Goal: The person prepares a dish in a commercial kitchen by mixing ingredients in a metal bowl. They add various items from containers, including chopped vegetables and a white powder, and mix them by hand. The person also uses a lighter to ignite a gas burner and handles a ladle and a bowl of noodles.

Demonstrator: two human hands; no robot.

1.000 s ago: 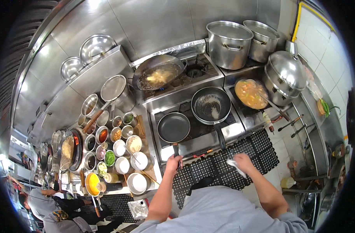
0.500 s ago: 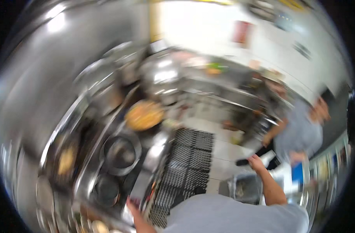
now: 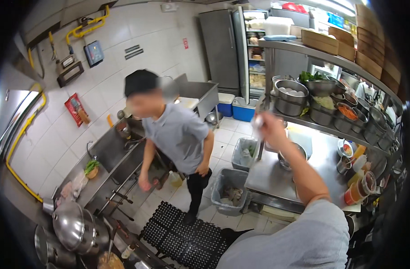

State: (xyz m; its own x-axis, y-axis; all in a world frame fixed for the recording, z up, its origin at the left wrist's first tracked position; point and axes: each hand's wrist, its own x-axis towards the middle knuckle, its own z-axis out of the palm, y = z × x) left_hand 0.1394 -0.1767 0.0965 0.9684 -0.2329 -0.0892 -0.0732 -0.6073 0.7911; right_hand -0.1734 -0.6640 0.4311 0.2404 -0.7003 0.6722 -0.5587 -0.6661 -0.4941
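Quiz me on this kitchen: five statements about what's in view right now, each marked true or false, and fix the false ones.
1. The right hand holds a small white thing. True, though it is too blurred to name.

2. The left hand is in view as well. False: only the right hand shows.

3. The co-worker wears a black cap. True.

4. The floor mat is solid white. False: the mat is black and full of holes.

5. The orange shreds lie on the floor. False: they are in a steel container on the shelf.
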